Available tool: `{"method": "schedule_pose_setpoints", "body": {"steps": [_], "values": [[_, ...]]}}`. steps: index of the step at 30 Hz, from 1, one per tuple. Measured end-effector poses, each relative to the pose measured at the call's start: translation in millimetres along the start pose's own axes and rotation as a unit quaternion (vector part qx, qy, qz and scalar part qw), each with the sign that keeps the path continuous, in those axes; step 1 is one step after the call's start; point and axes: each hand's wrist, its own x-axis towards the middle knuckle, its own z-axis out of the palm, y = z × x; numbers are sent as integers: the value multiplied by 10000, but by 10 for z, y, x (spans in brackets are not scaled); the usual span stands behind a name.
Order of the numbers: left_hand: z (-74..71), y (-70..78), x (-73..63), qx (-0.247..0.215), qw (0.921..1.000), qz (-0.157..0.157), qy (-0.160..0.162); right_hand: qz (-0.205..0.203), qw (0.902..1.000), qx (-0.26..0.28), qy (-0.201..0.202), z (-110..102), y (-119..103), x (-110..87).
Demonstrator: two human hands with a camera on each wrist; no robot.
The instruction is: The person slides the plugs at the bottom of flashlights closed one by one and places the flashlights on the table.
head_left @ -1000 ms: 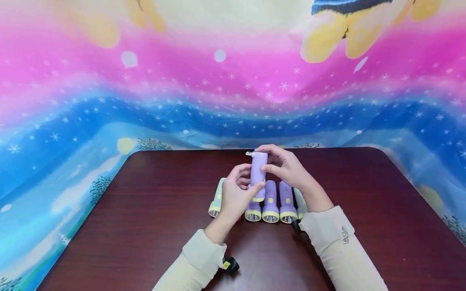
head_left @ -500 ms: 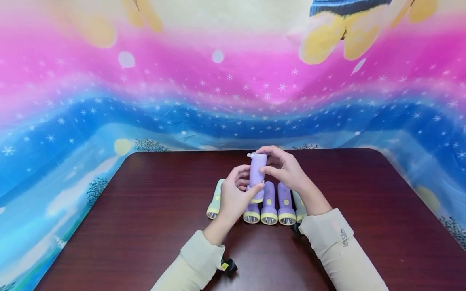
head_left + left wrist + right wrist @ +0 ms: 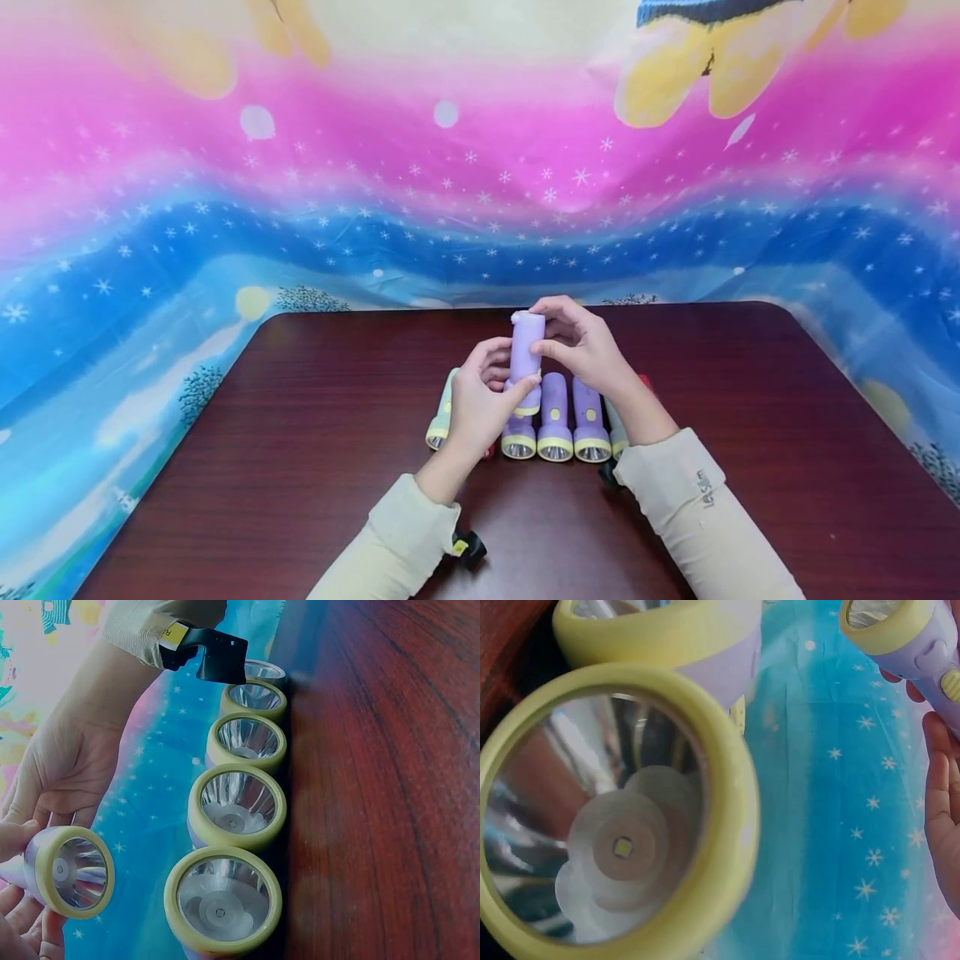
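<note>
A light purple flashlight with a yellow rim is held nearly upright above a row of flashlights, its lens end down. My left hand grips it low, thumb across the front near the head. Higher up, my right hand pinches the body with the thumb, its fingers at the tail end. A small lavender piece juts from the tail's upper left. In the left wrist view the lens faces the camera. The right wrist view shows the flashlight's yellow switch beside the left hand.
Below the hands, purple flashlights lie side by side, lenses toward me. A mint green flashlight is at the left; a pale green one is partly hidden at the right. Red bits show behind the right wrist. A patterned cloth surrounds the table.
The pale metal prongs that stuck out left from the flashlight's tail no longer show; only a short lavender nub remains there. Both hands keep their hold with hardly any shift.
</note>
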Motion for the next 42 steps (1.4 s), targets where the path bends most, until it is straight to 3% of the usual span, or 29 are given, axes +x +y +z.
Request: {"method": "schedule_pose_setpoints", "body": {"steps": [9,22,28,42], "values": [[-20,-5,-12,-112,9999,64,-42,27,9997,248,10,17,-5,-20],[-198,21,-18,128,9989,26,-453,331,9947,779,-582,32,-14,-39],[-274,-1,-13,270,9966,-134,-768,496,9947,714,-551,87,-3,-28],[-518,-75,-54,1170,9850,-111,-1262,852,9944,261,-560,257,-15,107]]}}
